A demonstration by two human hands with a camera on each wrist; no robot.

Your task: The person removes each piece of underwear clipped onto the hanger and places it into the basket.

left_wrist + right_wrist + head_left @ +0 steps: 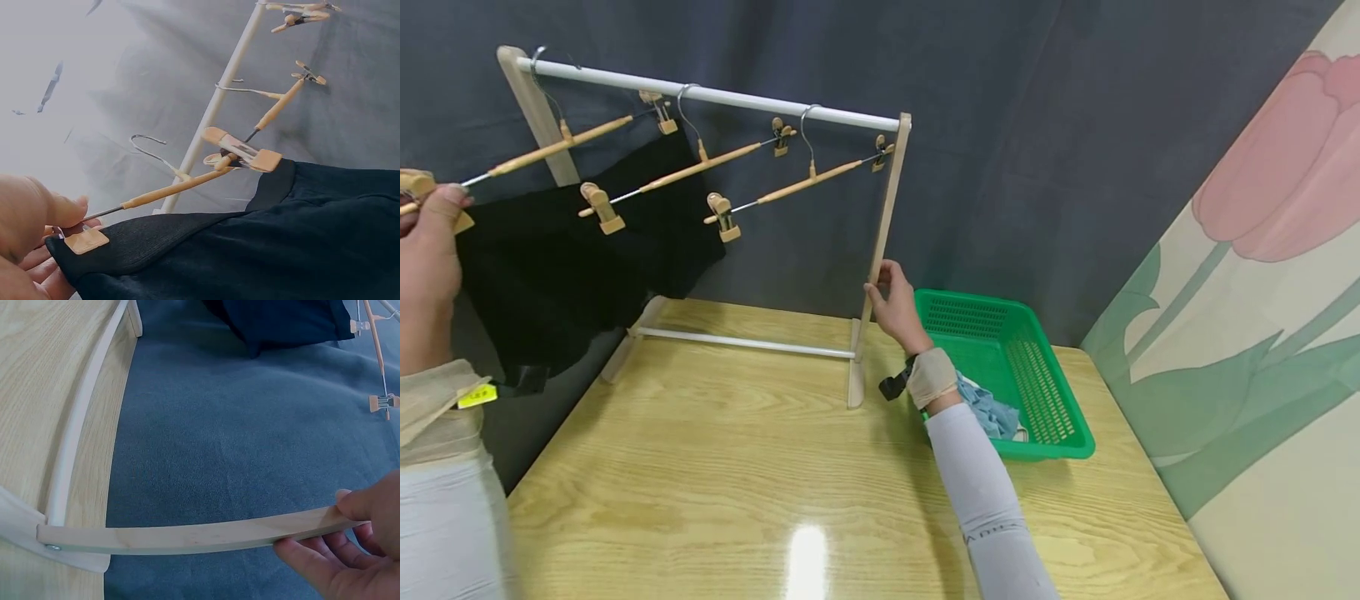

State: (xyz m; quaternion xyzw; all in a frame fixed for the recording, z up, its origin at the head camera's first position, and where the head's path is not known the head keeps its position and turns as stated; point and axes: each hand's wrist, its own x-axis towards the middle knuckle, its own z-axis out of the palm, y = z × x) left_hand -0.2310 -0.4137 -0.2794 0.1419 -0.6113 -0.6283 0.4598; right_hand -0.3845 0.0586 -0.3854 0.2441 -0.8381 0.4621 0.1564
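Observation:
My left hand [430,267] grips the near end of a wooden clip hanger [598,131], at its clip. Black shorts [572,250] with a broad waistband hang from this hanger; in the left wrist view a clip [87,240] bites the waistband's near corner beside my thumb. The hanger's hook [147,144] sits over the top bar [715,97] of a small clothes rack. With thumb and fingers, my right hand [897,310] pinches the rack's right post [187,537] partway up. The far ends of my left fingers are hidden behind the waistband.
Two bare clip hangers, a middle one [681,177] and a right one [808,182], share the bar. A green basket [1037,375] holding blue and white cloth [992,410] stands right of the rack on the wooden table [700,483]. A grey curtain [1037,150] hangs behind.

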